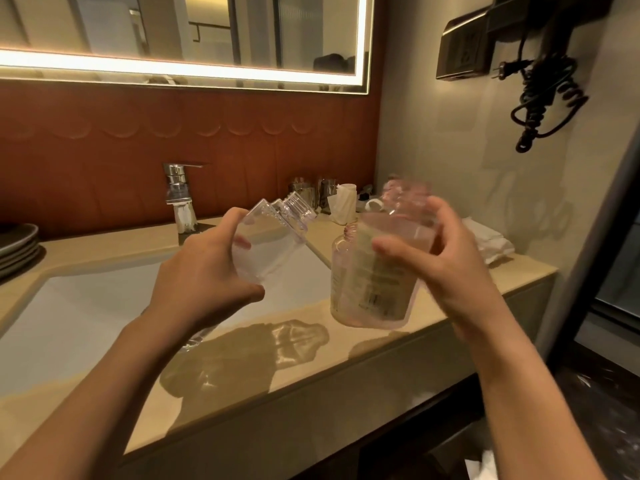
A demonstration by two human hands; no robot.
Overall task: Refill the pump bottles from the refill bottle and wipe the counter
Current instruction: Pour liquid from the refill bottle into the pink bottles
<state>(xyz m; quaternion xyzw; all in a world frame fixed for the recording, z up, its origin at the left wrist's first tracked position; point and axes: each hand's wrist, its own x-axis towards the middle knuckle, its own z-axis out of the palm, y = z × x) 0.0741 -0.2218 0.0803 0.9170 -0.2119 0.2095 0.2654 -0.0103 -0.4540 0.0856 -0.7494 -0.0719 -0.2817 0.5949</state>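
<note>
1. Plainly, the left hand (pixel 204 268) was clamped round the lower body of the clear bottle (pixel 273 230), at centre frame over the right edge of the sink (pixel 86 306). Its long axis leaned from lower left to upper right, with the open threaded neck aimed toward the other hand.
2. The right hand (pixel 446 268) gripped a pink bottle (pixel 405 209) just right of that neck — near, not touching — with the thumb in front and the fingers curled behind. Blur hid its mouth, so whether it was capped could not be told.
3. Below that hand showed a labelled pinkish body (pixel 370 282) reaching down to the counter (pixel 381 344). I could not tell whether it was the same bottle or a second one.
4. By my judgement, pouring would need the pink mouth brought left over the clear neck — the right hand was nearer.
5. The counter was glossy beige stone. A white cloth (pixel 485 237) lay at right, steel cups (pixel 304 192) stood at the back right of the tap (pixel 178 199), and plates (pixel 17 244) were at the left edge. A mirror (pixel 207 29) hung above and a coiled cord (pixel 543 98) at upper right.
</note>
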